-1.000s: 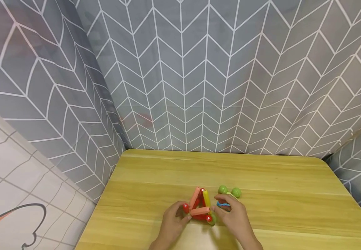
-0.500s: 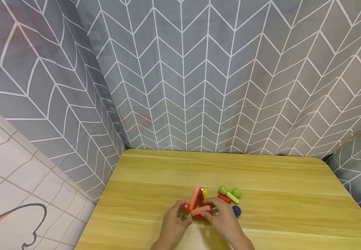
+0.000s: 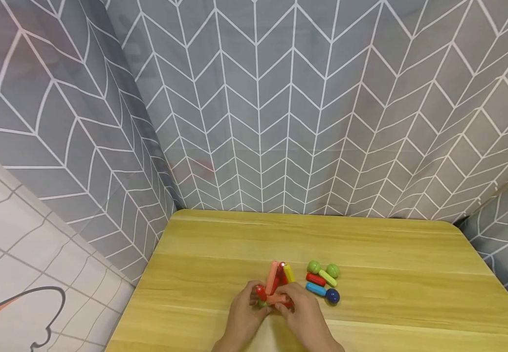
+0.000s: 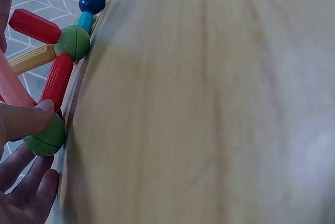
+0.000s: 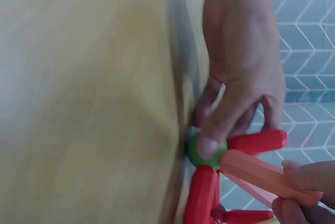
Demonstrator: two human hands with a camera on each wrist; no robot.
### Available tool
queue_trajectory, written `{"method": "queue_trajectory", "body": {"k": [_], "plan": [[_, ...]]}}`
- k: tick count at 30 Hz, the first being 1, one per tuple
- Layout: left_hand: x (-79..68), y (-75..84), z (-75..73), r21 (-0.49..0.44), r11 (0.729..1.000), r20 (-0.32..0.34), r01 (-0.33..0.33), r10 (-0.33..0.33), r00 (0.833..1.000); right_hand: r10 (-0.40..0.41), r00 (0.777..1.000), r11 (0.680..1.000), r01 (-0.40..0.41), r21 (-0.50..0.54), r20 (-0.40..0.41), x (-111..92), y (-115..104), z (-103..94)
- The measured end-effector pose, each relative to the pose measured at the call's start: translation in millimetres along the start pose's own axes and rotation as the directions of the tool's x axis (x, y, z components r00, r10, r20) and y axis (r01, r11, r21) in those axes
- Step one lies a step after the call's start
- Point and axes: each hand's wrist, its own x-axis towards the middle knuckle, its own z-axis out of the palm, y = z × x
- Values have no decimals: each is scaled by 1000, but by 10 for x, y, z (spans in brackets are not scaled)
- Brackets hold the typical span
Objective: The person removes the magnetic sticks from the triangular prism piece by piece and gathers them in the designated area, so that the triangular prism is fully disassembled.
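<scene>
Magnetic sticks and balls form a small frame low in the middle of the head view. My left hand [image 3: 244, 310] grips its left corner, with the thumb pressed on a green ball [image 4: 47, 136]. From that ball come a red stick [image 5: 201, 195] lying low, another red stick [image 5: 259, 142] pointing upward and a salmon-pink stick [image 5: 261, 174]. My right hand [image 3: 304, 313] pinches the free end of this salmon-pink stick. A second salmon-pink stick [image 3: 272, 277] leans up behind, near a yellow stick [image 3: 289, 274]. The right hand hides the frame's right corner in the head view.
Right of the frame lie loose pieces: two green balls [image 3: 313, 267], a light green stick [image 3: 328, 278], a red stick [image 3: 316, 279], a light blue stick [image 3: 316, 289] and a dark blue ball [image 3: 332, 296]. A patterned curtain [image 3: 271, 122] hangs behind the wooden table [image 3: 390, 259].
My right hand has moved left from near the loose pieces onto the salmon-pink stick, uncovering the light blue stick and dark blue ball. That stick has shifted left; my left hand stays at its corner.
</scene>
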Motion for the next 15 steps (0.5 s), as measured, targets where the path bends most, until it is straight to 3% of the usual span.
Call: {"method": "queue_trajectory", "body": {"k": [6, 15], "plan": [[-18, -2, -3, 12, 1000, -9, -20, 20, 1000, -39, 998, 999, 40, 13, -53, -90, -5, 100], [-13, 1, 16, 43, 998, -30, -56, 57, 998, -33, 998, 999, 31, -37, -59, -214, 1, 153]]}}
